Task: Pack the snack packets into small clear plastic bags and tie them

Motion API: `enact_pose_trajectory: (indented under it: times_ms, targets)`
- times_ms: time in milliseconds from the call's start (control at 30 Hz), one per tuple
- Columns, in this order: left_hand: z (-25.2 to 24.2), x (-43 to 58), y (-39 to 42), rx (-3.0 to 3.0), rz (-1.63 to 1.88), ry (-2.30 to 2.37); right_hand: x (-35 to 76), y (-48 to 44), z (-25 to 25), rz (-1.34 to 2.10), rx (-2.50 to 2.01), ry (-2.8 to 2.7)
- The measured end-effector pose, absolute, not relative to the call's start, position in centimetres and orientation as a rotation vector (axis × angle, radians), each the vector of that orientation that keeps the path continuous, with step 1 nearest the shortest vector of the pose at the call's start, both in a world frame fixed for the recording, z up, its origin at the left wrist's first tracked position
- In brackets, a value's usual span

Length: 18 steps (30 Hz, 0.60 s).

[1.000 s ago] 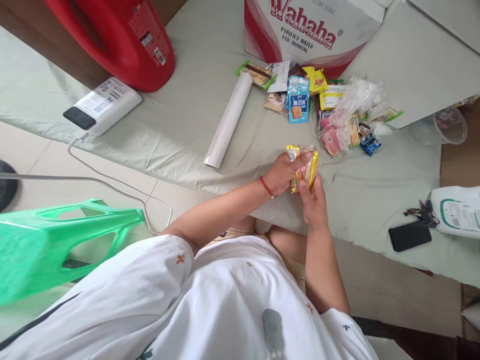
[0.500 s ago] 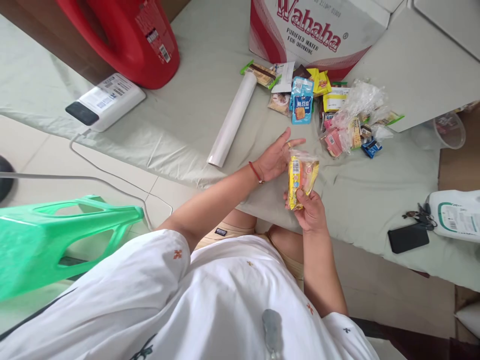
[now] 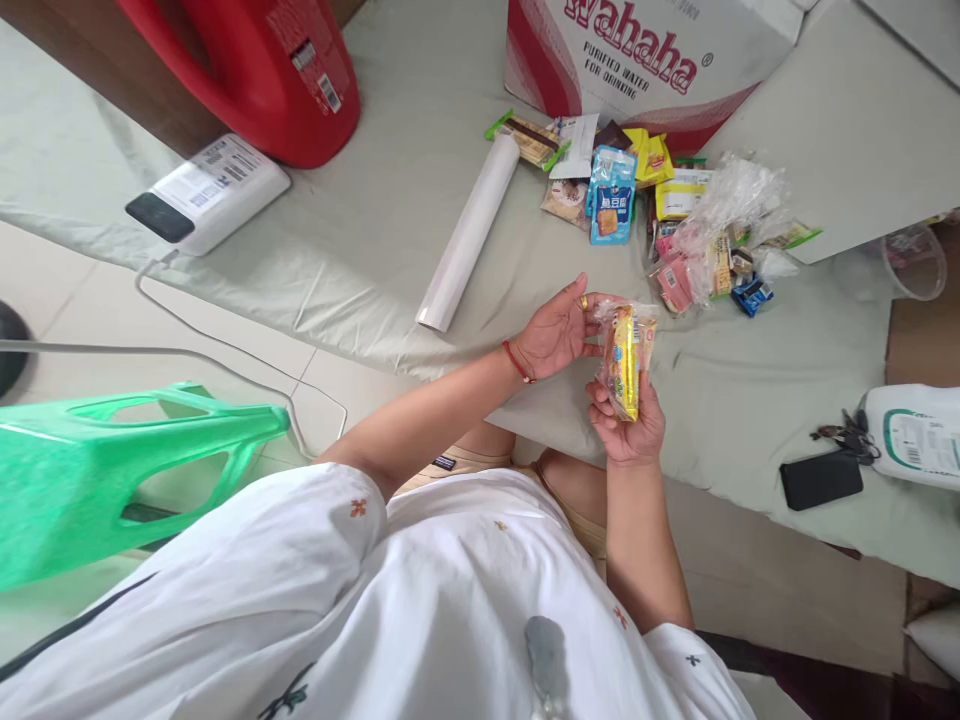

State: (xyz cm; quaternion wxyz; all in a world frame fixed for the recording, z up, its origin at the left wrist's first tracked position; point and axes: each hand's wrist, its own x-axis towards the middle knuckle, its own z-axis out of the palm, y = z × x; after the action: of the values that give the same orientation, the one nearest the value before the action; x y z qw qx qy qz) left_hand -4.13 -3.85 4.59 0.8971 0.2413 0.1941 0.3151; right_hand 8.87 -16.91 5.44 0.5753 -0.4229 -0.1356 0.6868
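A yellow snack packet (image 3: 625, 360), with clear crinkled film about it, is held up over the near edge of the cloth-covered surface. My right hand (image 3: 631, 425) grips its lower end, fingers and thumb closed round it. On the other side, my left hand (image 3: 556, 325) has its palm turned up and thumb apart. Its fingers stretch out to the film at the packet's upper left edge; their tips are partly hidden there. Beyond the hands lie a blue snack pouch (image 3: 613, 198) and a heap of small wrapped snacks with clear plastic (image 3: 739, 200) on top.
A white roll (image 3: 469, 235) lies left of the snacks. Behind them stands a Wahaha carton (image 3: 637, 65). A red jug (image 3: 311, 90) and a white device with a cable (image 3: 214, 190) are far left. At right are a black phone (image 3: 820, 479), keys and a white bottle (image 3: 911, 435).
The yellow packet has turned in my right hand and moved slightly right, showing another side. My left hand's fingers have come to its upper edge.
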Motion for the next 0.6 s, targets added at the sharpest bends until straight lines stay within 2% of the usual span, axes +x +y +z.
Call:
enact_pose_trajectory:
  times_ms: [167, 400, 600]
  targets:
    - [5.4, -3.9, -4.0, 0.615, 0.835, 0.461, 8.9, -17.5, 5.3, 1.708, -0.816, -0.283]
    - [6.4, -2.5, -5.0, 0.417, 0.744, 0.422, 9.1, -18.0, 4.5, 1.555, -0.626, -0.352]
    - [8.0, -2.0, -7.2, 0.389, 0.901, 0.707, 8.1, -17.1, 5.3, 1.327, -1.062, -0.388]
